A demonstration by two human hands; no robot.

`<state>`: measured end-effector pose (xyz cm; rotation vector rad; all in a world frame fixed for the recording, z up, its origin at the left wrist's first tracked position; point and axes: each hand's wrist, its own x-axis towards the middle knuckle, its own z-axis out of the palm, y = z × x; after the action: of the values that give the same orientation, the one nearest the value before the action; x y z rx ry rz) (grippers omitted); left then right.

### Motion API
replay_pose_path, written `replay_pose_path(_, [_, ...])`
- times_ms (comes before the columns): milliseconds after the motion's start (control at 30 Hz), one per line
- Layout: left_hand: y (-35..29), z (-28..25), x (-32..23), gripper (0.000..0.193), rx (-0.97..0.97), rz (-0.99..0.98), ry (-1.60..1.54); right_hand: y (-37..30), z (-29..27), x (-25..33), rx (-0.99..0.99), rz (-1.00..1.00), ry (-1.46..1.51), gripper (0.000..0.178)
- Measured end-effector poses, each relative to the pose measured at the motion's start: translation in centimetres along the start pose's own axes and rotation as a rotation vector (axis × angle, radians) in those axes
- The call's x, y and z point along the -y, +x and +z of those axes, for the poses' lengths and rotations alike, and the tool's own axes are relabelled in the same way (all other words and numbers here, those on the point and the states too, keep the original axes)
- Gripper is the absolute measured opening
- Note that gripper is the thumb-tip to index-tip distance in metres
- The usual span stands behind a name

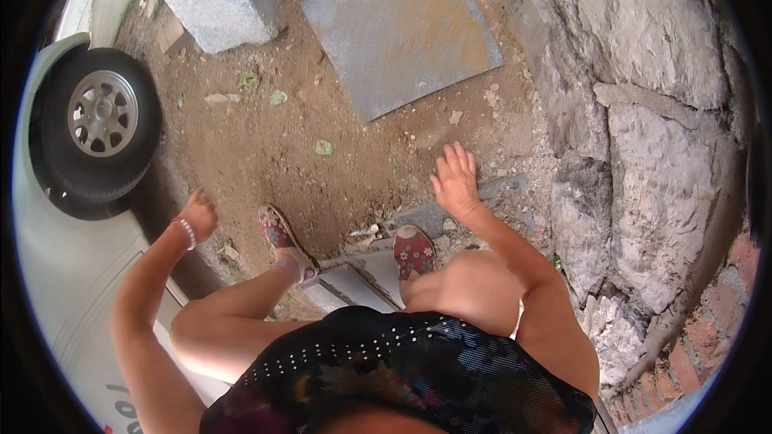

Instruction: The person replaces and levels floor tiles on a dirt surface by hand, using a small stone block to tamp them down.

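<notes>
The bare left hand (199, 214) is hanging with loosely curled fingers; the bare right hand (457, 182) is hovering palm-down, its spread fingers pointing forward.

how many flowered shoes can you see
2: the left shoe, right of the left hand; the right shoe, below and left of the right hand in the picture. No others show.

Right hand (458, 187), fingers (456, 157) outstretched, near grey slab (402, 36); left hand (199, 215) near vehicle wheel (100, 116)

vehicle (68, 265): left-cropped | pale block (213, 0): top-cropped | left fingers (207, 200): partly hidden
</notes>
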<state>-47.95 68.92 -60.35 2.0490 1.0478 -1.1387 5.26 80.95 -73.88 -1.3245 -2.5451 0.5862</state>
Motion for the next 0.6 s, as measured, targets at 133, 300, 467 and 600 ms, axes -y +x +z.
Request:
replay_pose_path(133, [-12.0,3.4,-2.0,0.023,0.002,-0.672,-0.455,-2.7,-0.5,0.0,0.103,-0.013,0.211,0.018])
replay_pose_path(300, [-15.0,6.3,-5.5,0.014,-0.362,-0.782,-0.604,-1.0,-3.6,-1.8,0.120,0.119,0.133,0.021])
replay_pose_path(467, [-8.8,9.3,-9.2,0.020,-0.441,-0.814,-0.833,2.8,-3.4,0.3,0.418,-0.030,0.064,0.021])
replay_pose_path(600, [-6.5,12.8,-12.3,0.016,-0.257,-0.420,-0.716,6.0,-4.8,6.3,0.793,-0.386,0.072,0.021])
